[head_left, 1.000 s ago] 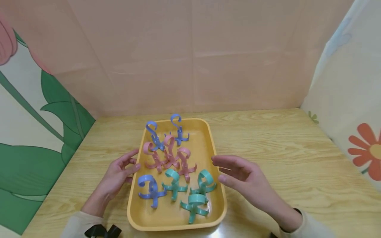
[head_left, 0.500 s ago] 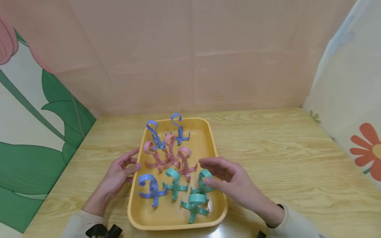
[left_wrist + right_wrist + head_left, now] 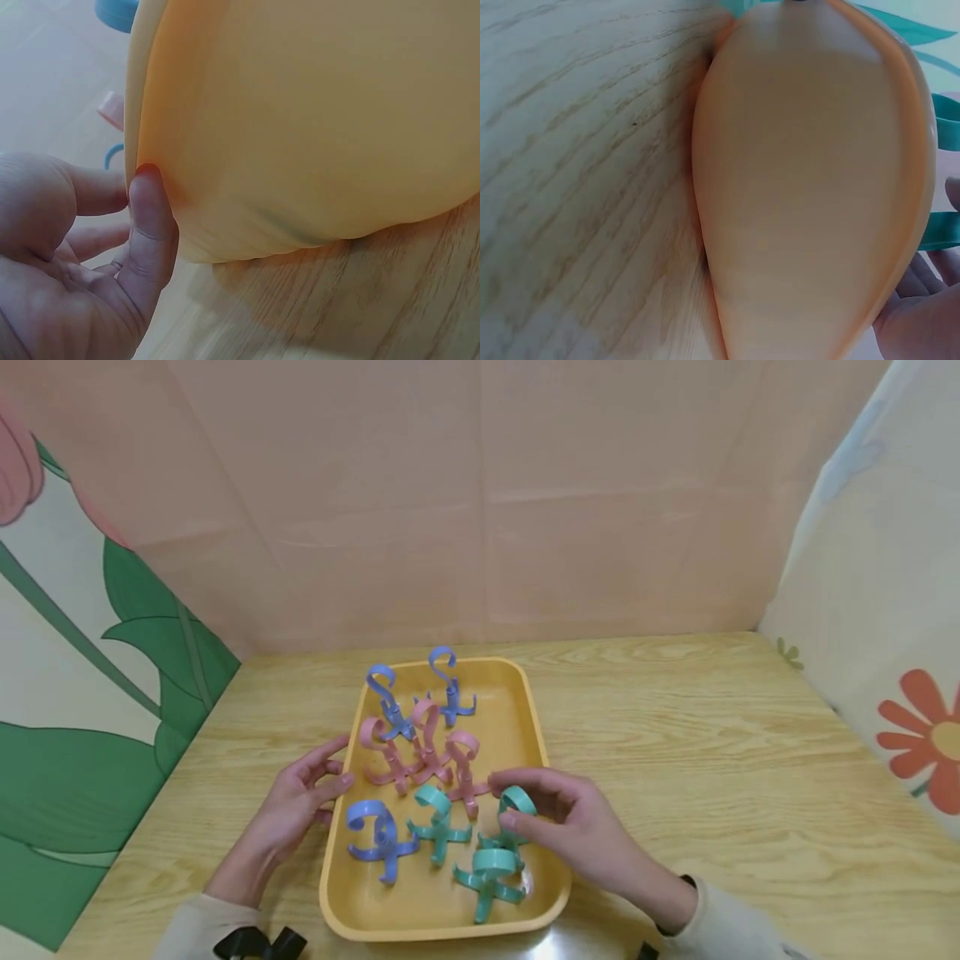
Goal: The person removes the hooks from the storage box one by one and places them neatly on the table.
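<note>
A yellow tray (image 3: 498, 702) holds several plastic hook pieces with curled tops and splayed feet. My left hand (image 3: 300, 797) pinches the tray's left rim between thumb and fingers, as the left wrist view shows at close range. Over the tray's right side, my right hand (image 3: 566, 822) has thumb and forefinger on either side of the curl of a teal hook piece (image 3: 517, 800), with a gap still showing between the fingertips. Close by are a second teal hook piece (image 3: 491, 877), a third teal hook piece (image 3: 437, 827) and a pink hook piece (image 3: 465, 768).
A blue hook piece (image 3: 382, 839) sits at the tray's front left. Other pink and blue pieces stand in its far half. The wooden table (image 3: 720, 735) runs back to a pink backdrop (image 3: 480, 527), with printed sheets on both sides.
My right hand has moved left from beside the tray's right rim to the teal hook piece, and its thumb and forefinger have drawn somewhat closer. The left hand stays on the rim.
</note>
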A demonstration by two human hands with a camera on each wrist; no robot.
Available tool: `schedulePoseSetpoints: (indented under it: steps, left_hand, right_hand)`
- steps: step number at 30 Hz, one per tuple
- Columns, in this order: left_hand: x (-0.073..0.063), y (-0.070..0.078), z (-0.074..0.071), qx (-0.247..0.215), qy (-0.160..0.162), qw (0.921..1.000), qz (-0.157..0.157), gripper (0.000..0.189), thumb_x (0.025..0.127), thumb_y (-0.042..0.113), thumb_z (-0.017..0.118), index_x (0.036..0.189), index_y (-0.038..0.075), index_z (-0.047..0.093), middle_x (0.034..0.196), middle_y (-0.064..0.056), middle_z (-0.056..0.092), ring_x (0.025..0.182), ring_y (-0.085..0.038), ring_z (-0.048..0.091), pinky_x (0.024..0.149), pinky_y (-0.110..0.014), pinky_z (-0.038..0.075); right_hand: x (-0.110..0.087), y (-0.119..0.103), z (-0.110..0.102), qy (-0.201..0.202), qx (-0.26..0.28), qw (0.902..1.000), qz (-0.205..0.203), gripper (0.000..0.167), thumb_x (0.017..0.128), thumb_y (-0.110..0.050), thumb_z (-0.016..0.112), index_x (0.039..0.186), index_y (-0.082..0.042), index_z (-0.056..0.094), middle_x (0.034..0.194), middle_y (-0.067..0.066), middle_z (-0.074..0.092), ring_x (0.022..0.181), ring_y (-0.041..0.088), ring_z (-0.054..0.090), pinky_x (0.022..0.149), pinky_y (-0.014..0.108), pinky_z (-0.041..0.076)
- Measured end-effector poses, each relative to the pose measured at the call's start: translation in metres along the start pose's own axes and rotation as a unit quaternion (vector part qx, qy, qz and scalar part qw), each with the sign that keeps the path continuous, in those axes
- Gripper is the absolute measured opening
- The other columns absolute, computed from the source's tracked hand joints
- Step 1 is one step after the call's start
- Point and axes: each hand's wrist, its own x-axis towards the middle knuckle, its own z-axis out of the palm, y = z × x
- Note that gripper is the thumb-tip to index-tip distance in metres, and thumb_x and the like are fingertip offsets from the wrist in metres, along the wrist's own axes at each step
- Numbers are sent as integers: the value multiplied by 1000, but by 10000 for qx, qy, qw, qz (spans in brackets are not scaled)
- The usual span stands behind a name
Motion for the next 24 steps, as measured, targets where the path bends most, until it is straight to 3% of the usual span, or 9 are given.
schedulePoseSetpoints:
  steps: [6,12,18,24]
  left_hand:
    - [0,0,-1,18,17,10000,-43,62,100,8,61,157,14,36,118,-15,49,85,-21,66,57,-29,56]
    - [0,-1,-1,82,33,9999,-94,62,101,9,61,157,15,36,119,-16,48,87,-23,66,57,-30,56]
    - [0,0,-1,101,44,9999,-123,62,101,9,60,157,15,36,119,-17,48,89,-24,65,58,-30,56]
    - [0,0,0,117,47,9999,-103,61,101,8,60,157,15,36,119,-17,48,90,-24,64,58,-31,57]
  right_hand:
    - [0,2,2,139,-131,9998,-21,40,93,-8,72,132,-4,64,129,17,64,111,34,64,85,34,58]
    - [0,2,4,415,-502,9979,-32,40,93,-13,74,131,-4,65,127,12,66,102,26,69,80,35,60]
    - [-1,4,7,654,-811,9935,-469,36,92,-10,74,126,0,68,122,14,69,97,20,71,75,34,61]
    - [-1,7,11,958,-1356,9789,-1191,26,90,-3,75,115,1,73,111,9,74,94,17,72,71,32,61]
